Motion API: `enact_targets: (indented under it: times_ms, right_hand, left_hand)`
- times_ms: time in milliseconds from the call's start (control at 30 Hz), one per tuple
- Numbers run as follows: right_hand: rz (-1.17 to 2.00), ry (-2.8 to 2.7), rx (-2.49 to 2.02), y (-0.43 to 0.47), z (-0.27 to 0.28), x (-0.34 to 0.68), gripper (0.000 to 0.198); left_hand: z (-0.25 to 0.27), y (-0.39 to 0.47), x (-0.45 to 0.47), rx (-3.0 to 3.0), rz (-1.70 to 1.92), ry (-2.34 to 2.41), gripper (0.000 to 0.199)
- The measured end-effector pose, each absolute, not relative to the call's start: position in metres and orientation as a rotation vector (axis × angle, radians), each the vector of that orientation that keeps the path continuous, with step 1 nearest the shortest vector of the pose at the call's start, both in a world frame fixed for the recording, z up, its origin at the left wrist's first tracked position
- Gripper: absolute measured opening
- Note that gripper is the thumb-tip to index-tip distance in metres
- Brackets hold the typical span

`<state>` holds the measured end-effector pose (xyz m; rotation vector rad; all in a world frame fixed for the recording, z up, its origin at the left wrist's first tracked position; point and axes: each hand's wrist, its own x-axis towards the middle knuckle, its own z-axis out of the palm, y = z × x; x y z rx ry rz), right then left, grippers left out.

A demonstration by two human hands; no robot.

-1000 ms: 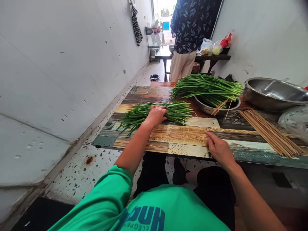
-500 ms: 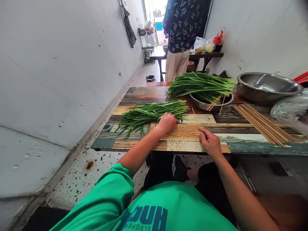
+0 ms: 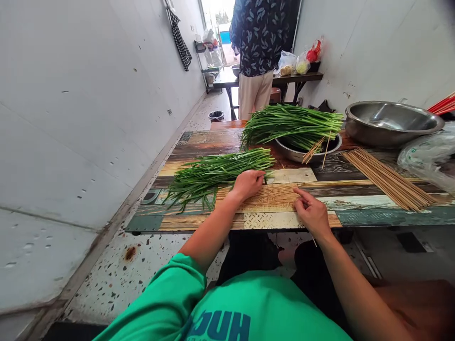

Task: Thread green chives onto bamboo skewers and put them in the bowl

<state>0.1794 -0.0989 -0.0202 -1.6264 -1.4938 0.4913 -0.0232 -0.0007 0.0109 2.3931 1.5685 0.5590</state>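
Garlic chives (image 3: pixel 222 168) lie in a loose bunch on the table, pale cut ends toward the right. At the near edge of those ends, my left hand (image 3: pixel 249 183) is closed in a pinch, with pale stem ends at its fingertips. To its right, my right hand (image 3: pixel 312 212) is closed round a thin bamboo skewer (image 3: pixel 314 242), whose lower end sticks out below the palm; my index finger points forward. More chives (image 3: pixel 293 124) are heaped over a metal bowl (image 3: pixel 296 154), with several skewers (image 3: pixel 313 150) leaning at its rim.
A bundle of bamboo skewers (image 3: pixel 387 179) lies at the right, near a clear plastic bag (image 3: pixel 424 156). Behind stands a large metal basin (image 3: pixel 393 125). A person (image 3: pixel 261 47) stands beside a back table (image 3: pixel 227 84). The patchwork table's (image 3: pixel 202 223) front edge is close to my lap.
My left hand has gone from lying over the stem ends to a pinch at their edge. The skewer in my right hand has slid or tilted, its tail now showing below the hand.
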Motion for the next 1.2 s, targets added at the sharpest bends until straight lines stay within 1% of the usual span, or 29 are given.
enact_targets:
  times_ms: [100, 200, 333, 433, 700, 900, 1200]
  right_hand:
    - [0.463, -1.535, -1.601, -0.104, -0.02, 0.177, 0.044]
    - [0.347, -1.605, -1.588, -0.116, -0.018, 0.171, 0.039]
    - [0.128, -1.683, -1.675, -0.136, -0.019, 0.163, 0.036]
    - [0.061, -1.746, -1.718, -0.143, -0.019, 0.159, 0.035]
    - [0.13, -1.809, -1.808, -0.141, -0.012, 0.153, 0.032]
    - [0.199, -1.799, -1.826, -0.139, -0.011, 0.154, 0.033]
    - [0.17, -1.788, -1.824, -0.137, -0.014, 0.154, 0.032]
  left_hand:
    - [0.012, -0.003, -0.023, 2.496, 0.438, 1.533, 0.03]
    - [0.013, -0.007, -0.017, 2.579, 0.377, 1.449, 0.025]
    - [0.015, -0.011, -0.016, 2.492, 0.387, 1.447, 0.031]
    - [0.015, -0.009, -0.018, 2.373, 0.428, 1.541, 0.033]
    - [0.009, 0.0, -0.018, 2.163, 0.542, 1.502, 0.027]
    - [0.008, 0.003, -0.019, 2.142, 0.565, 1.479, 0.026]
    - [0.005, 0.005, -0.019, 2.122, 0.587, 1.47, 0.026]
